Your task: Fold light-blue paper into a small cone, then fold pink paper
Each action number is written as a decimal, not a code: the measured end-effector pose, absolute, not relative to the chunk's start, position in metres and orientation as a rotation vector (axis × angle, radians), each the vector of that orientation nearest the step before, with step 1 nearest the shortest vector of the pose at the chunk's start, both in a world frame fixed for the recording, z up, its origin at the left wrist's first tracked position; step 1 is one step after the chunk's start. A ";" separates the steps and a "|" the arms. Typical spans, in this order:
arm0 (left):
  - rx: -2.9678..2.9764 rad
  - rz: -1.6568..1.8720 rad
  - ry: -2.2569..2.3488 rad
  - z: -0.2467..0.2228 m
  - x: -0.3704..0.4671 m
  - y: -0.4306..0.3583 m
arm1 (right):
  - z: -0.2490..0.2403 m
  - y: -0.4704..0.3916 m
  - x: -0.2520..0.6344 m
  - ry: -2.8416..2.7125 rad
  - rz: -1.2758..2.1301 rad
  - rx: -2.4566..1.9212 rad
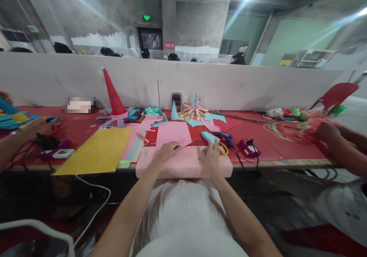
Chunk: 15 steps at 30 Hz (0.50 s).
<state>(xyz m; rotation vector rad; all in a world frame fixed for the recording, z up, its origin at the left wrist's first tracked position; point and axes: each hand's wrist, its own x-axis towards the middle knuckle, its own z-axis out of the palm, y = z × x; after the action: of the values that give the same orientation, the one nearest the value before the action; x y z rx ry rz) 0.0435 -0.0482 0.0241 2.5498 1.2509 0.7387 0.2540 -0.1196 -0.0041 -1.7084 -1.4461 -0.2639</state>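
Observation:
My left hand [169,151] rests at the lower edge of a pink paper sheet [173,131], its fingers curled together on that edge. Below both hands lies a pale pink wrapped pad [183,168] at the table's front edge. My right hand [211,157] has its fingers stretched forward, the tips touching a folded light-blue paper piece [208,136]. Close to its right side is the yellow handle of a pair of scissors [224,148]. A blue glue gun [224,136] lies just beyond them.
A yellow sheet [96,152] overlaps coloured paper strips [134,146] on the left. A red paper cone [113,94], a small blue cone [174,112] and a spiky paper piece [195,110] stand behind. A purple power block [249,148] sits right. Co-workers' hands [329,133] work on both sides.

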 end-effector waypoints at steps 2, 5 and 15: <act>2.442 0.806 1.293 0.024 0.043 -0.048 | -0.002 -0.120 0.254 -1.435 -0.218 -1.681; 2.308 0.906 1.329 0.024 0.041 -0.046 | 0.002 -0.116 0.248 -1.366 -0.007 -1.578; 1.941 1.111 1.118 0.028 0.036 -0.040 | 0.008 -0.062 0.228 -1.032 1.064 -1.453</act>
<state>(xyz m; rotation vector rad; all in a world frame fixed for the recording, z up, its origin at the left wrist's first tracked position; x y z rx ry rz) 0.0358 -0.0403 0.0276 1.9409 1.1177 1.1114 0.2283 -0.0621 0.0084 -1.4528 -1.0315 1.0636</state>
